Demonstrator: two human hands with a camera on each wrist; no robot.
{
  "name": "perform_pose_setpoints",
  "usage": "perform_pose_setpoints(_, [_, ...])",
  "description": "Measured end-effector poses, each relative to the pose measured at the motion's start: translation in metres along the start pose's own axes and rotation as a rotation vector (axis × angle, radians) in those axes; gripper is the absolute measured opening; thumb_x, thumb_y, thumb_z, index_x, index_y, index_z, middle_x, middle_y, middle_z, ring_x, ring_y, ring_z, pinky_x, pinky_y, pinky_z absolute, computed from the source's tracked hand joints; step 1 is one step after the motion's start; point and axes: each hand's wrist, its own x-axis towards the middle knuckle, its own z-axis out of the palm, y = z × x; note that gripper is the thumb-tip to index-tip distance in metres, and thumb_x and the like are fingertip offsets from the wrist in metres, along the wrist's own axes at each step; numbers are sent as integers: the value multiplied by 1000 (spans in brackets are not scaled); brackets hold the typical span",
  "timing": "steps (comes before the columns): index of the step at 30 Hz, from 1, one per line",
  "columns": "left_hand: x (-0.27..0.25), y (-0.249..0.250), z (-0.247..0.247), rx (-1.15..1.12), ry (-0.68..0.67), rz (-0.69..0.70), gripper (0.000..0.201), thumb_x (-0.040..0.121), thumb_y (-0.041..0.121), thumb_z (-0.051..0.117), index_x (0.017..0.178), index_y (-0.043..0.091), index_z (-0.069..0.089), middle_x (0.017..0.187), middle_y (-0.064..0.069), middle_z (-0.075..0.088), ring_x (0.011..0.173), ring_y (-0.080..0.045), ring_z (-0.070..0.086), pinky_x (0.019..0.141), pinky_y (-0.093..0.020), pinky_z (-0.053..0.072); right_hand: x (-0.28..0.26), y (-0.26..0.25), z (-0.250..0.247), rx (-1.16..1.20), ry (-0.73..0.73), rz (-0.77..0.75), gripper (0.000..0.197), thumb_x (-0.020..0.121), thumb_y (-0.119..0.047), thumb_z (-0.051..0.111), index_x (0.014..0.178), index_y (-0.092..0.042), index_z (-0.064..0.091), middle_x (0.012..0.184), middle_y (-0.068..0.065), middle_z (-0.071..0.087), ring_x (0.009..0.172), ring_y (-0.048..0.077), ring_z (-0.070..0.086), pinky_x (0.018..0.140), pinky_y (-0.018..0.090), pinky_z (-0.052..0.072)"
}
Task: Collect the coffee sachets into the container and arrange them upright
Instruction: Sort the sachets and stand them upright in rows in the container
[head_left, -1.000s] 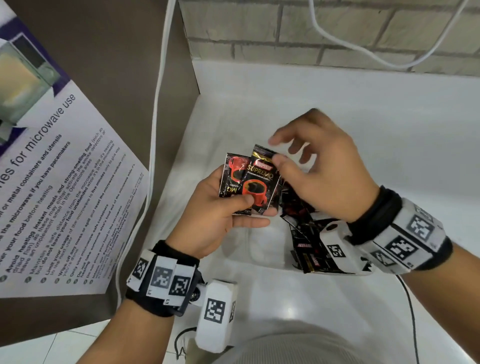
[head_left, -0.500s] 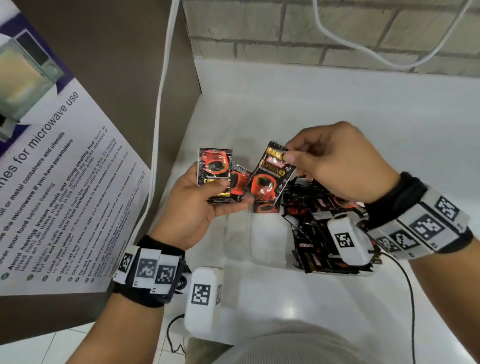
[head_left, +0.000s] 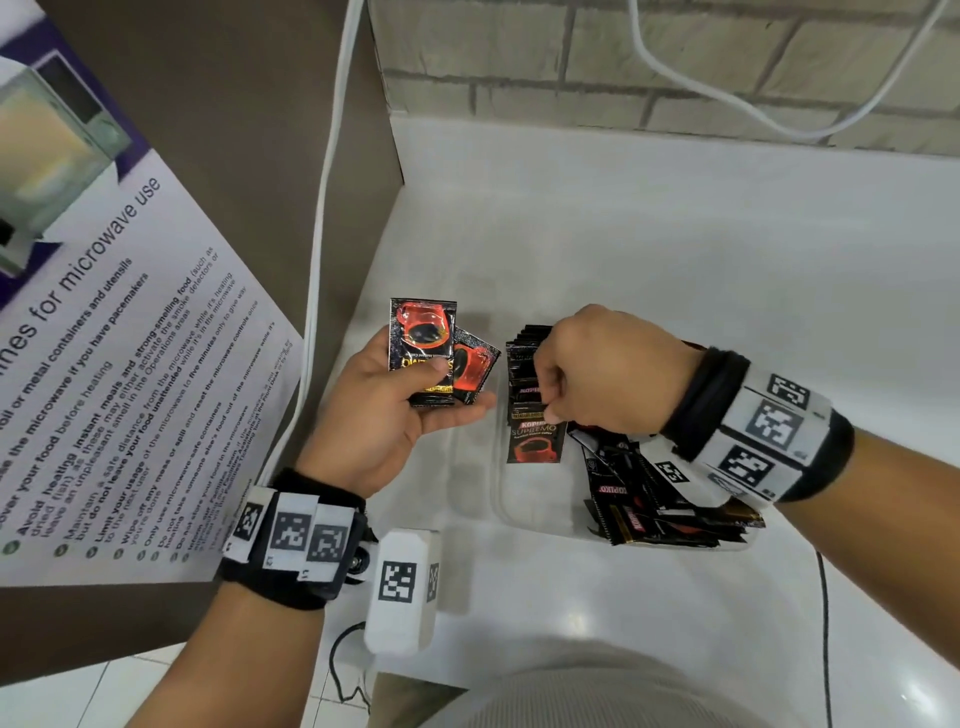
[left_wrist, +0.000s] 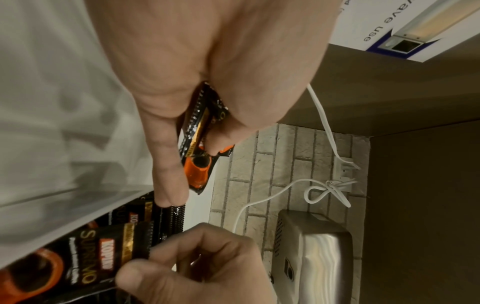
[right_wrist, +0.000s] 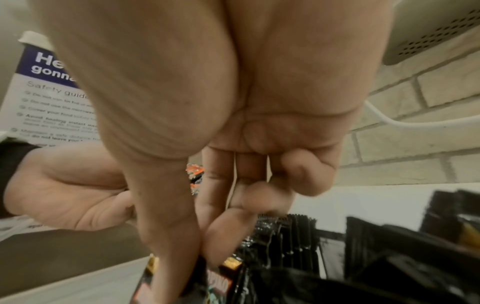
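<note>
Meanwhile the right hand (head_left: 602, 374) pinches a sachet (head_left: 535, 436) upright, long axis vertical, inside the container (head_left: 498, 499) near the counter's (head_left: 675, 249) left edge, while the left hand (head_left: 395, 415) grips two sachets (head_left: 436, 353).

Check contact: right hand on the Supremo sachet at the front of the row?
Touching. Left wrist view shows the right hand pinching the top edge of the Kopiko Supremo sachet between thumb and fingers; head view agrees.

Left hand (head_left: 395, 410) palm-up, right hand (head_left: 602, 379) pinching
</note>
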Motion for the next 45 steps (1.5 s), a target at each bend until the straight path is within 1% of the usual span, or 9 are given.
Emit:
perform_pose_setpoints(5, [0,0,1,-3,1,-9,31,100,-5,51,131,1,55,116,-27,72,92,-55,72,69,-42,64,5,0,-5,-80,87,20,13,79,-20,64,73,-29,58,88,1,63,82,28,62,63,31,51])
perform_pose_setpoints(11, [-1,-1,1,-1,8,-10,30,100,-6,51,129,2,56,116,-29,71,91,-55,71,68,-41,64,5,-2,-9,-90,116,40,10,78,-21,61,73,-28,55,85,-1,63,80,28,61,63,32,50])
perform_pose_setpoints(24, [-1,-7,3,-18,-4,-18,31,100,-7,51,131,-1,55,121,-31,68,94,-56,71,72,-43,64,4,-2,-7,-133,107,44,14,80,-29,69,79,-26,56,86,-2,60,81,26,60,59,29,40])
perform_pose_setpoints(30, [-5,-3,7,-27,-45,-15,40,96,-16,41,129,1,57,118,-32,69,98,-56,70,72,-44,63,-5,3,-20,225,259,22,16,88,-41,69,84,-27,65,69,-8,63,67,8,58,65,30,50])
perform_pose_setpoints(33, [-7,-2,11,50,-140,-20,42,96,-14,52,134,4,52,114,-28,72,90,-51,73,72,-43,64,-11,0,-26,392,355,7,23,89,-50,68,101,-31,67,82,-11,66,66,3,58,63,18,44])
perform_pose_setpoints(35, [-9,-2,16,98,-208,-32,46,90,-5,65,133,6,51,112,-27,73,87,-48,75,70,-41,65,-14,0,-27,483,364,-17,41,85,-53,72,121,-36,61,98,-14,66,70,5,61,65,14,46])
perform_pose_setpoints(38, [-11,-4,25,194,-215,-9,51,81,4,75,127,6,53,103,-25,75,75,-43,75,57,-34,62,-19,2,-25,497,289,-94,56,84,-38,79,134,-40,56,99,-14,65,75,6,62,70,8,43])
perform_pose_setpoints(43, [-7,-8,28,194,6,166,46,73,11,83,111,11,56,101,-19,73,71,-35,75,53,-33,59,-25,9,-25,527,276,-35,40,80,-18,81,114,-31,64,71,-8,66,62,9,57,62,21,46])
perform_pose_setpoints(45, [-6,-9,29,202,34,186,44,73,15,84,107,14,57,100,-16,72,74,-35,75,54,-33,60,-27,11,-25,587,237,-13,36,79,-13,81,106,-28,62,70,-7,71,54,6,56,55,18,45])
